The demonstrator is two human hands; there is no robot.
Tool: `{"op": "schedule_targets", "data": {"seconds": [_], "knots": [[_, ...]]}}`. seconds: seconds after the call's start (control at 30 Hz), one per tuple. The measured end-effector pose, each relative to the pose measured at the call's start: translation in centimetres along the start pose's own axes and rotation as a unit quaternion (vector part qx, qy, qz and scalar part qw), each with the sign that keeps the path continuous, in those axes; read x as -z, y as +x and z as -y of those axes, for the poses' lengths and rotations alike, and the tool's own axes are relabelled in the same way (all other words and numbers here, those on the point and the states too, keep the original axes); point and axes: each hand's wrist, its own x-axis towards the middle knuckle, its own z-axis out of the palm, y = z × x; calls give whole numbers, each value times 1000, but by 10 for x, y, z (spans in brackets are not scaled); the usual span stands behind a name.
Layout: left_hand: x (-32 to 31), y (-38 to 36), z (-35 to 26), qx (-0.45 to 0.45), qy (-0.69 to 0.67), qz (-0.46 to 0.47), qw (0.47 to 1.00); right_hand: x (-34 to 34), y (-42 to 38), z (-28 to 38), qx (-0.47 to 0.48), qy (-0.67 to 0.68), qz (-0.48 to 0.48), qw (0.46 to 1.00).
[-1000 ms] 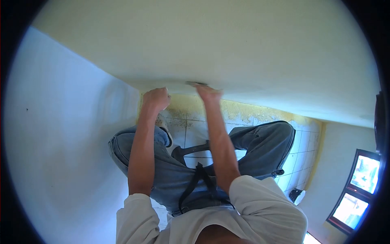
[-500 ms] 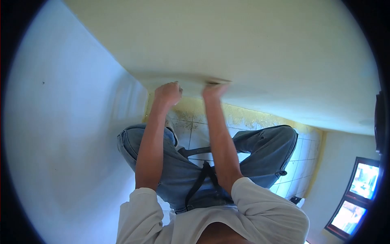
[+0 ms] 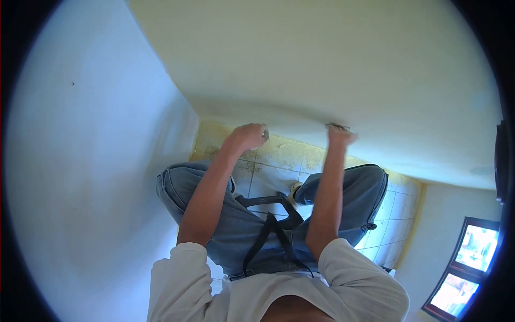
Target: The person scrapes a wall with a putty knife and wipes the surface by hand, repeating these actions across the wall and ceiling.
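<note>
While the bare right hand (image 3: 341, 135) is gripping a thin, flat, dark-edged piece (image 3: 338, 126) against the smooth pale-cream wall (image 3: 322, 64), the bare left hand (image 3: 249, 137) is curling closed beside it, contents unclear, above white square floor tiles (image 3: 271, 180).

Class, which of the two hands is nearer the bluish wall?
The left hand; the right hand is farther from that wall, holding something thin at the yellowish wall.

A smooth pale yellow-green wall (image 3: 300, 59) meets a bluish-white plain wall (image 3: 91, 177) at a corner, above a floor of whitish square tiles (image 3: 271, 177), while bright daylight fills a dark-framed two-pane window (image 3: 465, 268)
</note>
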Motion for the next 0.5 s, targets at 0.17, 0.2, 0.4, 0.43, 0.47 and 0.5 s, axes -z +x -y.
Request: {"op": "schedule_targets", "data": {"seconds": [0.17,0.2,0.4,0.43,0.47,0.5], "knots": [[30,-12,22,88,167,-35,981,-7,-83,-188,-6,-132,30,991],[39,-22,23,118,200,-47,972,6,-90,-226,-156,-64,-4,986],[41,-27,30,125,195,-74,970,-25,-103,-149,-272,72,81,956],[41,-24,29,124,187,-69,972,-17,-83,-117,-262,68,127,954],[40,-21,27,125,178,-62,974,-15,-71,-83,-249,91,102,959],[38,-21,28,128,170,-54,976,-13,-60,-50,-235,114,77,962]]}}
